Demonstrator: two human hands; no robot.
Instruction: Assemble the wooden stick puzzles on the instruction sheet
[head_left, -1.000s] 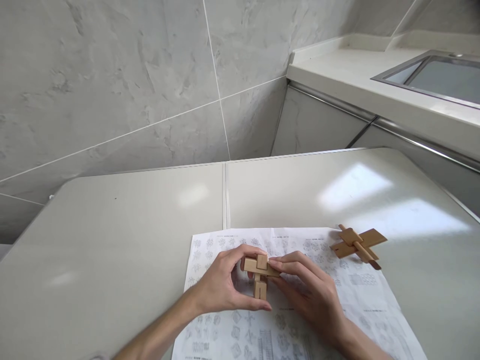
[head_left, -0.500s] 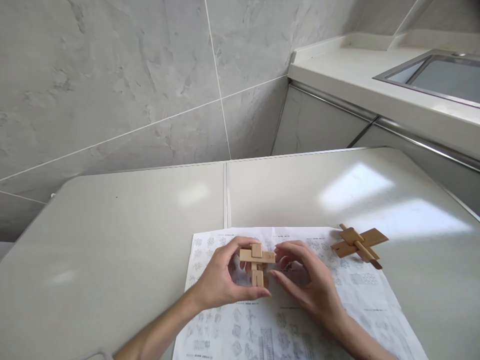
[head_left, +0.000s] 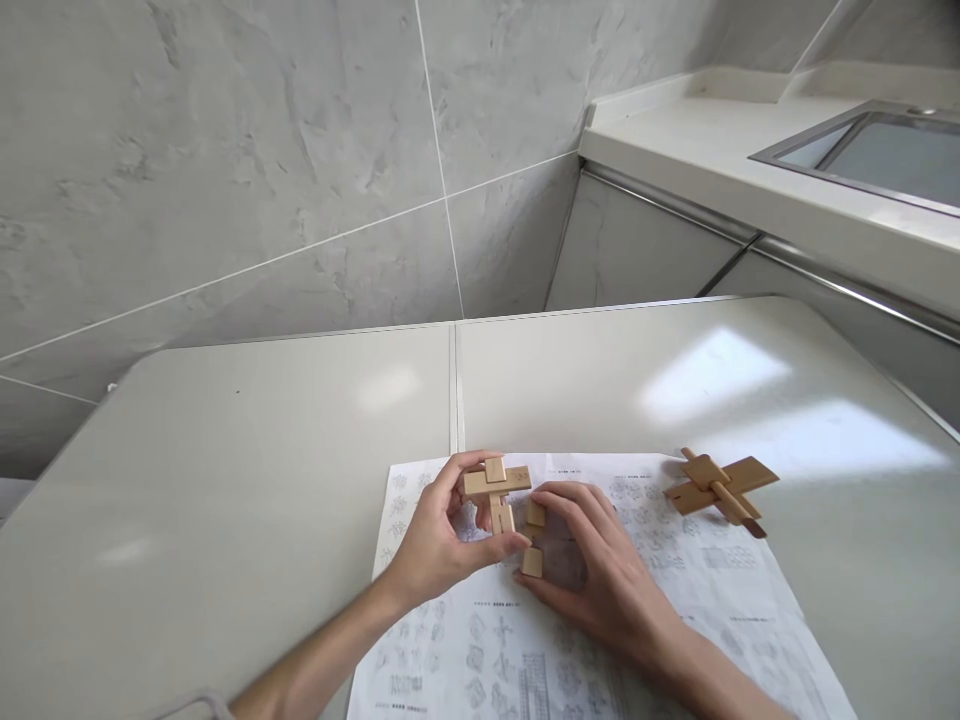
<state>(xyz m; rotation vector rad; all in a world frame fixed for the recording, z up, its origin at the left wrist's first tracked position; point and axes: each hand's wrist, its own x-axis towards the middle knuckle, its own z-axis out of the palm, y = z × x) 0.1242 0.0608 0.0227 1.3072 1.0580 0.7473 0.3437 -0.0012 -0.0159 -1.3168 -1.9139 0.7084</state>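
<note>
My left hand [head_left: 442, 520] is closed around a light wooden interlocking block puzzle [head_left: 496, 484], thumb at the near side and fingers at the far side. The puzzle is tilted, with crossed bars and square block ends showing. Just right of it, my right hand [head_left: 592, 560] pinches a notched wooden puzzle piece [head_left: 532, 562] between thumb and fingers; two square ends of it show, and the rest is hidden. A small gap lies between this piece and most of the puzzle. Under both hands is a printed sheet [head_left: 450, 650] of small puzzle diagrams.
A second wooden puzzle [head_left: 718, 488], made of crossed flat pieces and a rod, rests at the sheet's right edge. The pale table [head_left: 300, 440] has a seam across its middle. Behind are a grey tiled wall [head_left: 262, 150] and a counter [head_left: 675, 130] with a sink [head_left: 885, 155].
My left hand has shifted slightly up and left, tilting the puzzle. My right hand, earlier beside the puzzle with fingers apart, now grips a notched piece separate from it.
</note>
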